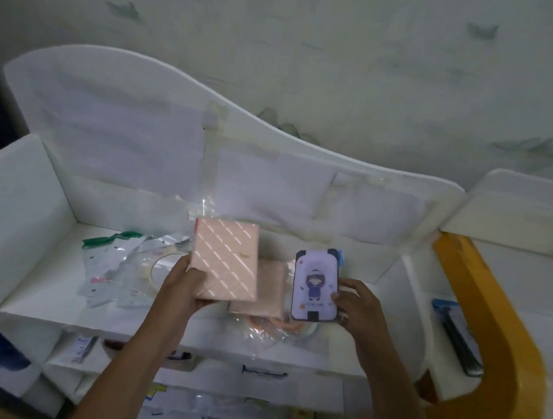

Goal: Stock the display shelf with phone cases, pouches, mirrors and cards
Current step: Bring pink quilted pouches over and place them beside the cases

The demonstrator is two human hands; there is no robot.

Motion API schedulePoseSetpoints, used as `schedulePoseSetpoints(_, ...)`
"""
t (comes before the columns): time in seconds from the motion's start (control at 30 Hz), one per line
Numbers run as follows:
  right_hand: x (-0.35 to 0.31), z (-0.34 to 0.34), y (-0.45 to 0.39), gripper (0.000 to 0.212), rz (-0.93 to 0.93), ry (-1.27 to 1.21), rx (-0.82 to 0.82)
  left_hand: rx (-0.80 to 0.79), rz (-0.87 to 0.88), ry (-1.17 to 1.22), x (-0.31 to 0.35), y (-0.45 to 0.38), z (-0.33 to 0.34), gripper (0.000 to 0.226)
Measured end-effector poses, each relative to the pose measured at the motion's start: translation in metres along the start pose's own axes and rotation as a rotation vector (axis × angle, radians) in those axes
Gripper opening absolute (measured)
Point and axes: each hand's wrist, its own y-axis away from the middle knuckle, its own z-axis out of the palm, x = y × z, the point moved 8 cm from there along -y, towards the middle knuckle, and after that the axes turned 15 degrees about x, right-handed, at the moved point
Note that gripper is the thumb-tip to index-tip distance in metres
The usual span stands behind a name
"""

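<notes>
The left hand (187,282) has its grip closed on the lower left corner of a pink pouch (226,260) with pale diagonal stripes, held tilted above the white display shelf (34,299). The right hand (357,304) pinches the right edge of a phone case (316,288) printed with a cartoon figure, held upright just right of the pouch. Behind and below the pouch lies a second pink pouch (271,291); left of it, clear plastic packets (113,266) rest on the shelf.

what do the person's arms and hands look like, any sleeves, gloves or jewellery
Both forearms are bare up to the frame edge, with no sleeves showing. The left hand and right hand wear no gloves. No rings, watch or bracelet can be made out, though the picture is dim and soft.
</notes>
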Motion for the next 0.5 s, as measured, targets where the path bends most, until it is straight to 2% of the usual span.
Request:
schedulePoseSetpoints(0.17,-0.026,-0.06,0.006,0.015,-0.089,-0.149,0.042,-0.067,0.068,0.03,0.021,0.033,0.046,0.039)
schedulePoseSetpoints(0.2,-0.031,-0.075,0.01,0.024,-0.123,-0.175,0.057,-0.078,0.082,0.035,0.024,0.042,0.055,0.037)
schedulePoseSetpoints(0.23,-0.034,-0.091,0.015,0.043,-0.148,-0.186,0.072,-0.086,0.088,0.043,0.024,0.051,0.064,0.035)
schedulePoseSetpoints(0.27,-0.037,-0.107,0.021,0.048,-0.171,-0.17,0.092,-0.095,0.089,0.053,0.024,0.061,0.073,0.034)
schedulePoseSetpoints(0.33,-0.044,-0.142,0.033,0.024,-0.248,-0.123,0.147,-0.121,0.086,0.069,0.021,0.084,0.092,0.033)
schedulePoseSetpoints(0.37,-0.044,-0.162,0.039,0.018,-0.26,-0.132,0.182,-0.132,0.079,0.076,0.018,0.096,0.101,0.033)
schedulePoseSetpoints(0.5,-0.045,-0.243,0.067,0.018,-0.293,-0.237,0.291,-0.21,0.058,0.1,0.003,0.148,0.138,0.032)
